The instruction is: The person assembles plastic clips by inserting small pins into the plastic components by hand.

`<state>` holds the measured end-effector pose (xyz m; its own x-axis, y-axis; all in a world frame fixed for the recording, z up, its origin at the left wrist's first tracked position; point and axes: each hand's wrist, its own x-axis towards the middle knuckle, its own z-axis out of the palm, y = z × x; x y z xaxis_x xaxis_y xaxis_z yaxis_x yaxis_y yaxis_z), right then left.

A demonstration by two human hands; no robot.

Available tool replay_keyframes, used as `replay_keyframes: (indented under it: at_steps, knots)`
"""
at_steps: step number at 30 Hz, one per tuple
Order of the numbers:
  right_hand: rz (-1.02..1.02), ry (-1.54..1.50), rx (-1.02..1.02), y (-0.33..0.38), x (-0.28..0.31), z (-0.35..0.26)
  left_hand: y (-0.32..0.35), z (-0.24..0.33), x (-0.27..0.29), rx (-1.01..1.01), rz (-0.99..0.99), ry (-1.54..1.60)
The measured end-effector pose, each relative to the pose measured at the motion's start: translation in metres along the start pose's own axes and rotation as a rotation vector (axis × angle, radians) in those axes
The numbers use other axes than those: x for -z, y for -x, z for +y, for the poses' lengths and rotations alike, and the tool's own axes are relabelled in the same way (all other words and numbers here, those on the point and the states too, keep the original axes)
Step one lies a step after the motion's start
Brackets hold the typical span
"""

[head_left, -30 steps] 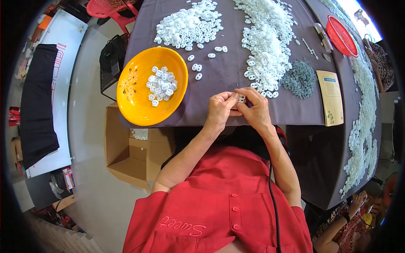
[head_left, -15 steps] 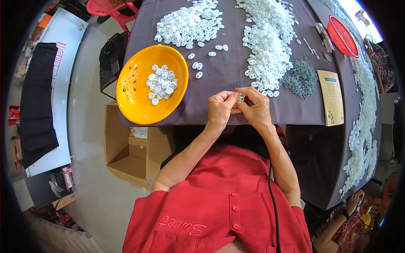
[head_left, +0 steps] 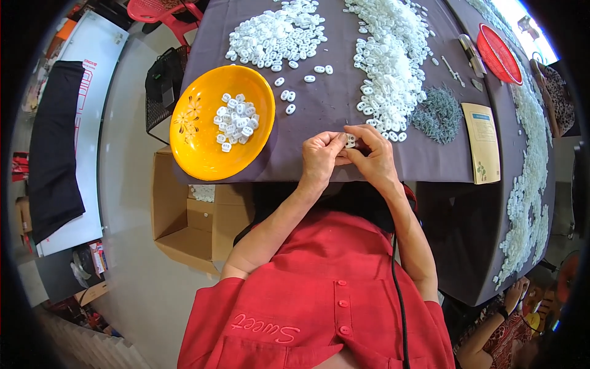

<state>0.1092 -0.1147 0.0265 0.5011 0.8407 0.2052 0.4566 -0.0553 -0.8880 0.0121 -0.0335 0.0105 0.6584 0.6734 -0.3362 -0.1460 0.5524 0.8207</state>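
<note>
- Your left hand and right hand meet at the near edge of the grey table, fingertips pinched together on one small white plastic piece.
- Piece sits between both hands, just above the table edge.
- Orange bowl with finished white pieces lies to your left.
- Long white pile and grey metal pins lie just beyond your right hand.
</note>
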Motion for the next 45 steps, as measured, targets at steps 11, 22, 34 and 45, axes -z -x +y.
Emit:
replay_keyframes:
  at_steps: [11, 22, 34, 45]
  knots:
    - [0.151, -0.133, -0.174, 0.014, -0.007, 0.003, 0.001, 0.001, -0.004, -0.003, 0.021, -0.051]
    - [0.103, -0.505, -0.336, 0.008, -0.005, 0.009, 0.001, -0.001, -0.001, 0.002, 0.020, -0.064]
    - [0.018, -0.403, -0.404, 0.003, 0.004, 0.008, 0.000, -0.003, -0.001, 0.004, 0.012, -0.110]
    - [0.071, -0.411, -0.264, 0.011, -0.008, 0.014, -0.002, -0.007, -0.001, -0.063, 0.004, -0.146]
